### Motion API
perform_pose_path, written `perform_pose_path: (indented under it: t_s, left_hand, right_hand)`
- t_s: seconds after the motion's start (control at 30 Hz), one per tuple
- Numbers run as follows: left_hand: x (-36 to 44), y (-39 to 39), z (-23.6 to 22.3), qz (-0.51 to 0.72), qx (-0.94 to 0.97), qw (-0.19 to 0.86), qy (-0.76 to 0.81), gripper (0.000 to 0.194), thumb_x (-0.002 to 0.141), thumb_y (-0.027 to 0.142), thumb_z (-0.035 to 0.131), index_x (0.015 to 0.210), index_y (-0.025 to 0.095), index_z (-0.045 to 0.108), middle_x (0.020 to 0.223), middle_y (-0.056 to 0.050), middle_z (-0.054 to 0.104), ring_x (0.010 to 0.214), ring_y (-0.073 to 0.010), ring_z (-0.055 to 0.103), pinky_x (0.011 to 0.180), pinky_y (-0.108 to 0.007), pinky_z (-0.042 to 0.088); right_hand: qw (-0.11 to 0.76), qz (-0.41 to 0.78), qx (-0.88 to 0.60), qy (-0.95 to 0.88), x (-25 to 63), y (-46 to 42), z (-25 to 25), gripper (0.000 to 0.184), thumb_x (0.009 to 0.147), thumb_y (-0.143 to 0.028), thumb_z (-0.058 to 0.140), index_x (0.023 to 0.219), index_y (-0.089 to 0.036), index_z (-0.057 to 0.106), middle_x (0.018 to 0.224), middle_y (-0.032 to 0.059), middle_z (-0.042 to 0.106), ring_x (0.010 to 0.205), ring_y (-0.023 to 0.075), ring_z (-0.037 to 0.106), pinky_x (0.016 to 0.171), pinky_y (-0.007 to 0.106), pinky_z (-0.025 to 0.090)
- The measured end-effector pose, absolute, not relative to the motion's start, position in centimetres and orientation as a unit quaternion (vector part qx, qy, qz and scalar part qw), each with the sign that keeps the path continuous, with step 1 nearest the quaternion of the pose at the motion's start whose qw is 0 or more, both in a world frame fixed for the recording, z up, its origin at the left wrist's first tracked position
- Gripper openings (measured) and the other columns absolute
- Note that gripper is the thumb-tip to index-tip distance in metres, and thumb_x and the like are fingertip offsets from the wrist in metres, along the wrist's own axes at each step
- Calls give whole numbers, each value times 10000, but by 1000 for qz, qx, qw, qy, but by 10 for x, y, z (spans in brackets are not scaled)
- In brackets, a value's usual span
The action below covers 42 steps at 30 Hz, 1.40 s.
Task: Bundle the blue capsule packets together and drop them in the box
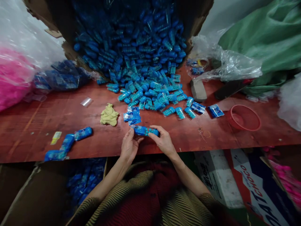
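Observation:
A clear blue-capped tube of small blue balls lies level between my hands near the table's front edge. Its left part is inside a printed blue plastic sleeve. My left hand is closed on the sleeve end, thumb in front and fingers below. My right hand pinches the capped end between thumb and fingers. Just beyond lie flat blue sleeves, and a yellow putty-like lump sits to their left. Several sleeved tubes rest at the left front.
Loose tubes spill from a torn cardboard box at the back. To the right are a grey block, blue packets and a red basket. A blue-filled box stands below the table's edge.

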<state>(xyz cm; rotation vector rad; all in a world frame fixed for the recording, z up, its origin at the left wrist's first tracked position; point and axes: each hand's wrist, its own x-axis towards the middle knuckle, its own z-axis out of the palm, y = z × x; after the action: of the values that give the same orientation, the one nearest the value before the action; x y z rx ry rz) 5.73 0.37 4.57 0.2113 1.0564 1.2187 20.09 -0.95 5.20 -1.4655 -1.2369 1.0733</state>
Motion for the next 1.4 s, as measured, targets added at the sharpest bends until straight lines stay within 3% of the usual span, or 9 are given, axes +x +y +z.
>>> perform_pose_path:
  t_s: [0.17,0.33,0.47,0.6,0.8,0.9,1.0,1.13,1.4]
  left_hand:
    - [64,3,49,545,108,680,479,293,651,355,755,785,165,577,714,12,676,640,-121,643,610,-232,515]
    - [58,6,48,496,85,711,490,248,670,296,748,786,158,578,718,4,675,638,-128,642,617,-249,518]
    - [52,10,49,464,71,725,504,151,716,215,709,777,153,587,699,-1,673,618,-123,633,619,-255,525]
    - [52,11,50,460,75,744,478,102,737,169,681,785,148,593,720,-14,681,637,-130,641,632,-258,532]
    - [43,15,51,417,130,798,416,189,689,125,712,860,119,631,735,-44,682,641,-139,645,672,-259,533]
    - [36,17,50,375,152,833,377,254,631,96,748,862,104,642,759,-72,691,715,-177,665,712,-277,532]
    - [33,16,49,348,160,850,361,288,604,82,756,870,123,652,799,-83,706,837,-224,673,775,-311,525]
    - [31,13,49,321,170,867,341,313,592,88,763,884,130,660,842,-98,714,889,-252,672,803,-336,518]
    - [39,-2,49,356,139,858,344,262,630,148,771,867,106,668,796,-78,699,735,-173,664,741,-267,520]
  right_hand:
    - [459,399,-595,-525,188,-8,40,306,775,-314,624,1058,-201,655,948,44,643,897,187,612,848,331,494]
    - [417,361,-565,-613,186,-14,38,397,851,-260,528,1241,-192,557,1048,104,571,967,209,575,866,358,493]
    - [377,518,-477,-601,197,-14,45,433,884,-255,459,1316,-222,479,1058,70,562,755,124,590,687,284,545]
    - [414,653,-449,-448,198,-9,43,529,783,-277,583,1297,-258,460,1026,20,546,585,52,547,457,172,491]
    - [420,718,-396,-390,196,-6,38,615,647,-243,723,1221,-260,504,895,-13,575,569,65,518,410,160,465]
    - [407,711,-391,-420,201,-5,42,696,587,-199,779,1228,-247,513,810,-35,583,627,75,537,502,158,482]
    - [412,690,-386,-452,204,-4,49,773,543,-188,812,1251,-262,510,940,-20,629,750,96,582,663,203,517]
    - [391,703,-362,-471,208,-3,53,845,551,-219,815,1315,-289,462,1113,7,624,863,135,611,731,251,525]
    - [385,686,-370,-494,212,-5,44,643,629,-278,777,1237,-281,566,1082,-3,647,922,161,601,864,324,477]
